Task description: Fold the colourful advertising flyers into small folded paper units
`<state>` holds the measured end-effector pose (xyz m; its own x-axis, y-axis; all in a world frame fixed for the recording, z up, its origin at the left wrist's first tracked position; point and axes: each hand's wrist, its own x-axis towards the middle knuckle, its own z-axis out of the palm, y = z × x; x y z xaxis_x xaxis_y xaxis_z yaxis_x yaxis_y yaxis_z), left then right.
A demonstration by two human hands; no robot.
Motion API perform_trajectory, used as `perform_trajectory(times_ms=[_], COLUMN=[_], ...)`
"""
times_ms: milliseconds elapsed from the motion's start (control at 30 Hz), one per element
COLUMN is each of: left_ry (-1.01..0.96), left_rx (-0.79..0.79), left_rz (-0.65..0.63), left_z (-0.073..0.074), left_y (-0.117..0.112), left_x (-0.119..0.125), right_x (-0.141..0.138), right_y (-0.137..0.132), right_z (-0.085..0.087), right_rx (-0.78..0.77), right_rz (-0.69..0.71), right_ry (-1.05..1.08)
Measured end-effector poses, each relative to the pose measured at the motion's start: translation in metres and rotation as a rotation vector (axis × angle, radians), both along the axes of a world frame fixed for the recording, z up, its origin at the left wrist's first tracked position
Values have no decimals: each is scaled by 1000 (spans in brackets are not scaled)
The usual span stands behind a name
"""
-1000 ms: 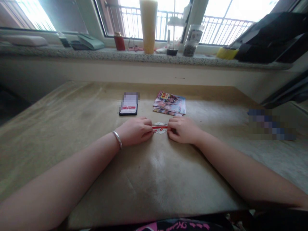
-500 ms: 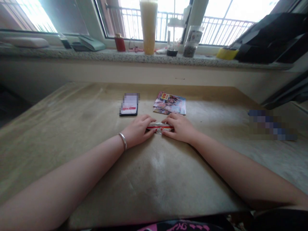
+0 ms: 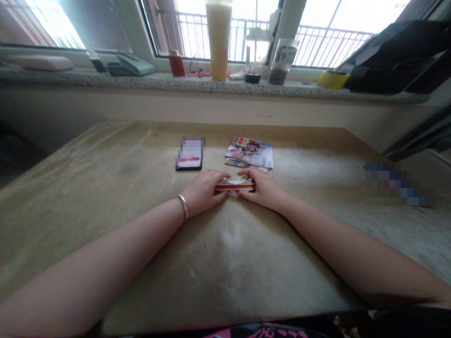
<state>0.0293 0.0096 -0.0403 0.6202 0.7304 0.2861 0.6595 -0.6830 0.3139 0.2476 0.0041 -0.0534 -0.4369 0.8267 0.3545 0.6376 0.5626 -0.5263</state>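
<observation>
A small white paper bundle with a red stripe (image 3: 233,187) lies across the middle of the table between my hands. Its left end is pinched by my left hand (image 3: 206,188), which wears a silver bangle at the wrist. My right hand (image 3: 265,188) grips the other end, thumb on the near side and fingers on the far side. Crumpled whitish paper sticks up at the bundle's far edge. The bundle's two ends are hidden by my fingers. Just beyond my right hand lie stacked colourful printed leaflets (image 3: 251,151).
A phone (image 3: 190,154) lies beyond my left hand. At the table's right is a blurred bluish strip (image 3: 398,184). On the granite windowsill (image 3: 141,83) stand a tall yellowish container (image 3: 219,42), a red bottle (image 3: 176,64), a clear jar (image 3: 281,65) and a black bag (image 3: 391,56).
The paper at the bundle's far edge now stands up more, and more of the striped face shows. Both hands keep their grip with fingers slightly shifted.
</observation>
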Motion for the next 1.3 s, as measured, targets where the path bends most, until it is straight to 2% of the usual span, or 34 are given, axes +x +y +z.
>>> perform_trajectory(times_ms=[300, 533, 800, 1000, 1100, 1167, 1300], left_ry=[-182, -141, -121, 102, 173, 193, 185], left_rx=[33, 88, 154, 434, 505, 492, 363], left_rz=[3, -95, -146, -133, -129, -143, -234], left_z=[-4, -2, -2, 2, 3, 4, 5], left_y=[3, 3, 3, 3, 2, 1, 1], left_x=[0, -2, -3, -4, -4, -5, -7], right_x=[2, 2, 2, -2, -4, -5, -2], right_y=[-1, 0, -7, -12, -12, -11, -9], right_z=[4, 2, 5, 9, 10, 10, 12], right_rx=[-166, 18, 160, 262, 309, 318, 311], right_rz=[40, 19, -45, -18, 26, 71, 151], right_ry=[171, 146, -84, -283, -375, -405, -405])
